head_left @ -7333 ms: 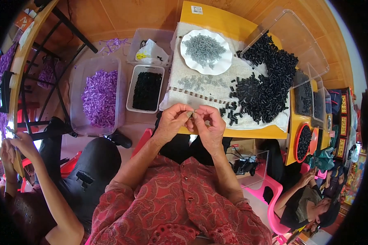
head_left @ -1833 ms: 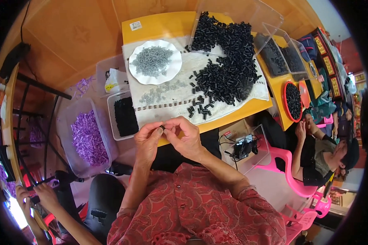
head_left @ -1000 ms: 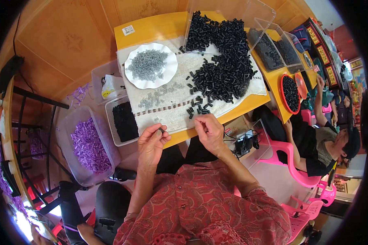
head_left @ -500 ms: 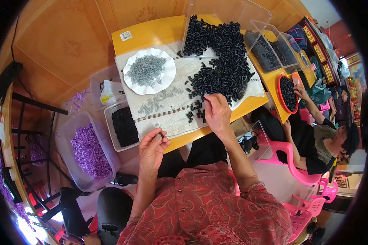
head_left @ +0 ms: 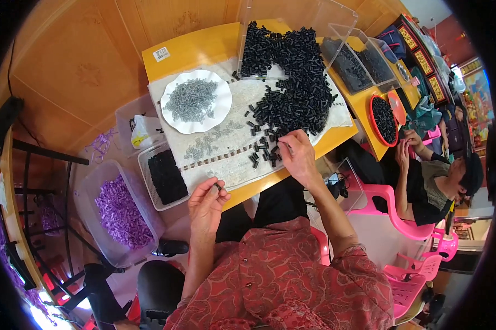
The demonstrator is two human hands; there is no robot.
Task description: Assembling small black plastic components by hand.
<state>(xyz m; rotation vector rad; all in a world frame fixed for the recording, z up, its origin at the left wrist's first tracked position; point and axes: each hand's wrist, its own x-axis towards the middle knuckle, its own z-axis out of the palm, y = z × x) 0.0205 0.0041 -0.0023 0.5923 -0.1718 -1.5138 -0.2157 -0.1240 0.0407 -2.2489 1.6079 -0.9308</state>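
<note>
Small black cylindrical pieces (head_left: 292,104) lie in one large heap on the far right part of a white cloth (head_left: 242,104), which is spread over the yellow table (head_left: 190,52). The far part of the heap is inside a clear plastic box (head_left: 330,22), and several loose pieces lie at the near left edge of the heap.

The left hand (head_left: 205,204) is at the near edge of the table. Its thumb and fingertips are pinched on one small dark piece (head_left: 218,187); its exact shape is too small to tell. The right hand (head_left: 300,159) is at the near edge of the heap, beside the loose pieces. Its thumb and index finger are narrow, almost meeting, but I cannot tell if a piece is between them.

On the left of the cloth stands a white plate with wavy rim (head_left: 224,110), which carries small grey translucent pieces (head_left: 192,100). More grey pieces are scattered nearer on the cloth. Left of the table are a white plastic basket (head_left: 148,180) with black contents and a translucent plastic box (head_left: 88,190) with shiny purple pieces (head_left: 121,212). On the right, a round red basket (head_left: 373,122) holds black pieces, near the hands of another person (head_left: 406,148).
</note>
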